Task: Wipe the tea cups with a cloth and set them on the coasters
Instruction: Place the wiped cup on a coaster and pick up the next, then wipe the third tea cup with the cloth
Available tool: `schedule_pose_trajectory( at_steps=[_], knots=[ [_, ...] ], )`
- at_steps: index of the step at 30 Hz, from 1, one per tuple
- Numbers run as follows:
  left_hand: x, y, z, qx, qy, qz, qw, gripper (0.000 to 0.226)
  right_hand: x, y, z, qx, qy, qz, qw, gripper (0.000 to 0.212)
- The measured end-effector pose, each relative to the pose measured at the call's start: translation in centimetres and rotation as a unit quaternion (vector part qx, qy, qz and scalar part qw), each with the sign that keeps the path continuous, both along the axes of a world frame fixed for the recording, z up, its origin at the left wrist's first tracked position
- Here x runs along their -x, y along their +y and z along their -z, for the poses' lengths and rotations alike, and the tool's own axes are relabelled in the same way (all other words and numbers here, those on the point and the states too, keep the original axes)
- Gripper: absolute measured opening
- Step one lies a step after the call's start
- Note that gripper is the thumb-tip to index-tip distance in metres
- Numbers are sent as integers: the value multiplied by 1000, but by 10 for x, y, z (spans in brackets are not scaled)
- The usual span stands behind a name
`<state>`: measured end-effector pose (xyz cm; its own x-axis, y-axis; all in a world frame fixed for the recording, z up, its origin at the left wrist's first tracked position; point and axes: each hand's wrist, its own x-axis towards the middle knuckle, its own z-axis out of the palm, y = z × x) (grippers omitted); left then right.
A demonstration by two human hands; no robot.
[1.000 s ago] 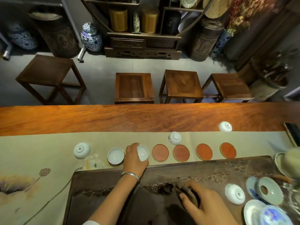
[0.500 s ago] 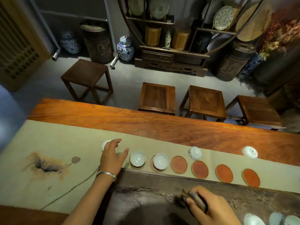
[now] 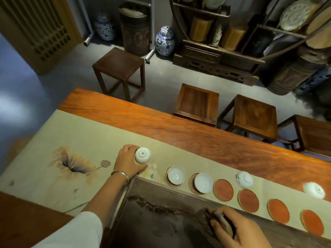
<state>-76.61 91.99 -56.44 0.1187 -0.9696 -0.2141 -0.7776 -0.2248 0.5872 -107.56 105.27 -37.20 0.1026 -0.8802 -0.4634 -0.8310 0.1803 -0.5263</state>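
An upturned white tea cup (image 3: 142, 155) was held in the left hand (image 3: 127, 162), its foot ring facing up and the fingers (image 3: 141, 167) curled round its wall from below and behind; it was carried just above the pale runner (image 3: 75, 133), at the left end of the row. The grip seemed chosen so that the cup could be brought back toward the cloth for wiping before being turned upright.

The dark cloth (image 3: 221, 221) was kept folded in the right hand (image 3: 238, 230), pinched between thumb and fingers, low over the dark tea tray (image 3: 161, 224), probably so that it stayed ready where the cup would arrive.

Two white cups (image 3: 175, 174) (image 3: 203, 182) were already set mouth-up on the first two coasters, which suggested that these had been wiped. Four red coasters (image 3: 223, 190) (image 3: 248, 200) (image 3: 278, 211) (image 3: 312, 223) lay bare in a line along the tray's far edge. Two more cups (image 3: 244, 179) (image 3: 313, 190) stood upside down on the runner just behind the row, evidently awaiting their turn; the farther one was blurred, so its markings could not be made out.

The held cup appeared small, glazed and plain white, with a faint mark inside its foot ring. The runner was spread over the reddish wooden counter (image 3: 197, 138).
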Motion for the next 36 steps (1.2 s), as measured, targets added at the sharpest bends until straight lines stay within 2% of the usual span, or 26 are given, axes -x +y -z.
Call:
schedule_pose_trajectory(
  at_steps=[14, 22, 30, 36],
  knots=[
    [-1, -2, 13, 57, 29, -11, 998, 69, -9, -1, 3, 16, 1, 4, 1000, 13],
    [-1, 14, -14, 85, 147, -96, 981, 52, -2, 13, -12, 46, 5, -1, 999, 9],
    [25, 43, -76, 135, 150, -14, 979, 64, 18, 33, -41, 135, -21, 19, 990, 7],
    [77, 91, -124, 130, 181, 50, 974, 64, 38, 43, -65, 174, -47, 23, 983, 5]
  ],
)
